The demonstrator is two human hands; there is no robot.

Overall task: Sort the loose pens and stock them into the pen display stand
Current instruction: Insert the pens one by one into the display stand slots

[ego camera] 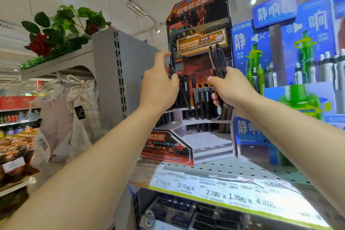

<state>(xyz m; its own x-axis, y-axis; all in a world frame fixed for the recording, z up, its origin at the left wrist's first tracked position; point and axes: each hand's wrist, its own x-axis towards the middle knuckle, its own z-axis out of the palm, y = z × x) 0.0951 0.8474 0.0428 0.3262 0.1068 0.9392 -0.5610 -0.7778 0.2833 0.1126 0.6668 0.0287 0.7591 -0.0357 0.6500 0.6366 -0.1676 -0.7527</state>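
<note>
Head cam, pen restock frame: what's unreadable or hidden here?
- Head view: count of pens in the bundle the right hand grips; they overlap and blur.
- Head view: left hand pinches one dark pen; its fingers hide most of the barrel.
- Head view: lower slots of the display stand are behind both hands; fill unknown.
- Head view: price strip is partly glared out.
- Head view: boxes under the shelf are blurred.

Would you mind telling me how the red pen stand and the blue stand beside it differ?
The red stand holds black pens; the blue stand holds green and silver-white ones. The red stand has orange-and-black artwork, the blue stand blue-and-green. Both hands work at the red stand: the left hand pinches one pen and the right hand holds a bundle; neither touches the blue stand. Both stands sit on the same pegboard shelf.
</note>
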